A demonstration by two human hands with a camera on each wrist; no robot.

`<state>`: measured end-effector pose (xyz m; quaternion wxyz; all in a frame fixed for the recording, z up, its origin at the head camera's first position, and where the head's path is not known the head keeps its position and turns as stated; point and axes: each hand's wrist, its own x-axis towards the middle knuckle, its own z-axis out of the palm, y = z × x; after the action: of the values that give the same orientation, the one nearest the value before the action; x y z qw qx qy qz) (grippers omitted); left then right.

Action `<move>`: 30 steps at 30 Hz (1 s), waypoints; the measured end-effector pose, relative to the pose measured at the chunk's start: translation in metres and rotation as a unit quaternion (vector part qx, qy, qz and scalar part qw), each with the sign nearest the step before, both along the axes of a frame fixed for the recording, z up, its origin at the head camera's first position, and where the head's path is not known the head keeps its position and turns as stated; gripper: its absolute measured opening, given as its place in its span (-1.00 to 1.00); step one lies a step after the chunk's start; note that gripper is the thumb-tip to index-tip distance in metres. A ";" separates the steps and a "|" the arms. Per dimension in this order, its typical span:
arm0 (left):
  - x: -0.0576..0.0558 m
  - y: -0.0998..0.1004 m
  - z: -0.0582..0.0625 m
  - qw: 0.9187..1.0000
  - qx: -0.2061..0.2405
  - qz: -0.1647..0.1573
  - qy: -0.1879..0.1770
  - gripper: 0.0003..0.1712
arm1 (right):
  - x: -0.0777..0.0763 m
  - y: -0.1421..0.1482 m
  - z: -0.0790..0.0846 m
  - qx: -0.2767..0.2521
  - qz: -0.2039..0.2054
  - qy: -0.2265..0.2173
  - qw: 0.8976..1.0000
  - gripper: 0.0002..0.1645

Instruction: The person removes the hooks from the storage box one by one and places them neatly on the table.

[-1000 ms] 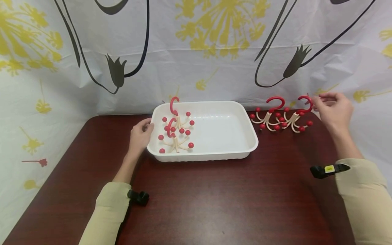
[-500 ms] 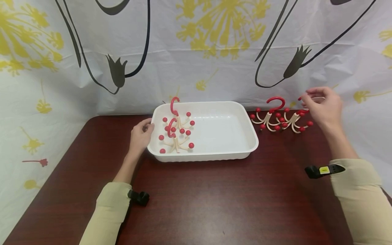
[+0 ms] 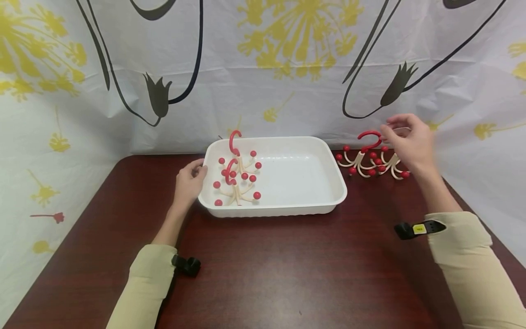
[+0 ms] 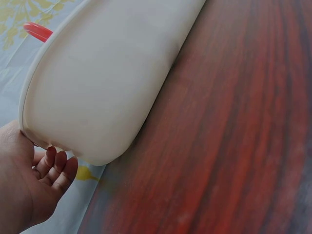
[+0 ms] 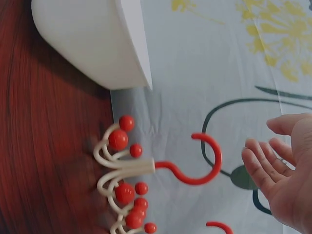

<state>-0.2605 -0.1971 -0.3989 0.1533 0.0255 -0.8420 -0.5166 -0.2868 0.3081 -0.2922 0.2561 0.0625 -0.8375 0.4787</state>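
Observation:
My left hand (image 3: pixel 190 183) grips the left rim of a white plastic tray (image 3: pixel 287 211), with its curled fingertips (image 4: pixel 58 165) under the rim in the left wrist view. Two multi-arm hangers, each with a red hook, cream arms and red balls, stand inside at the left: a front hanger (image 3: pixel 236 194) and a back hanger (image 3: pixel 240 163). Right of the tray, a similar hanger (image 3: pixel 360 158) stands on the table, its red hook (image 5: pixel 218 158) pointing up. My right hand (image 3: pixel 411 142) is close to that hook, fingers loosely spread and holding nothing. It partly covers another hanger (image 3: pixel 393 161).
The dark red-brown wooden table (image 3: pixel 287 269) extends in front of the tray. A white patterned cloth (image 3: pixel 246 91) hangs right behind the table's back edge. A black camera strap (image 3: pixel 419 229) is on the right sleeve, another camera (image 3: pixel 186 266) on the left.
My right hand has moved left, from the hook of the far-right hanger to near the hook of the hanger beside the tray. My left hand and the tray have stayed put.

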 end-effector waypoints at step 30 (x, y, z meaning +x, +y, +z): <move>0.000 0.000 0.002 1.000 0.001 -0.003 0.005 -0.54 | 0.005 -0.097 0.000 0.065 0.083 0.002 0.994 -0.62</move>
<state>-0.2600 -0.1972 -0.3967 0.1557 0.0210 -0.8410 -0.5177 -0.2813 0.2112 -0.2924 0.2124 0.1495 -0.8580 0.4432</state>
